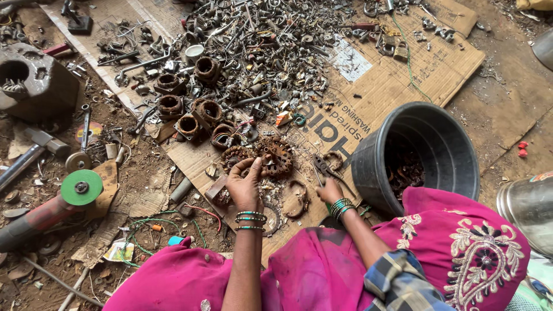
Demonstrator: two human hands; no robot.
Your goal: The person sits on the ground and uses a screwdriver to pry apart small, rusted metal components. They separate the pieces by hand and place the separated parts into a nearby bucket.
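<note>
My left hand (245,183) rests on a rusty round stator with copper windings (271,156), fingers curled over its near edge. My right hand (330,190) grips the handles of dark pliers (322,168), whose jaws point away from me toward the stator. Both wrists wear green bangles. The parts lie on flattened brown cardboard (391,80). My lap in pink cloth fills the bottom of the view.
A black bucket (368,167) holding rusty scrap stands right of my right hand. Several copper-wound motor coils (190,109) and a big heap of metal scrap (271,46) lie beyond. An angle grinder with a green disc (80,187), a hammer (34,147) and a steel pot (527,207) sit nearby.
</note>
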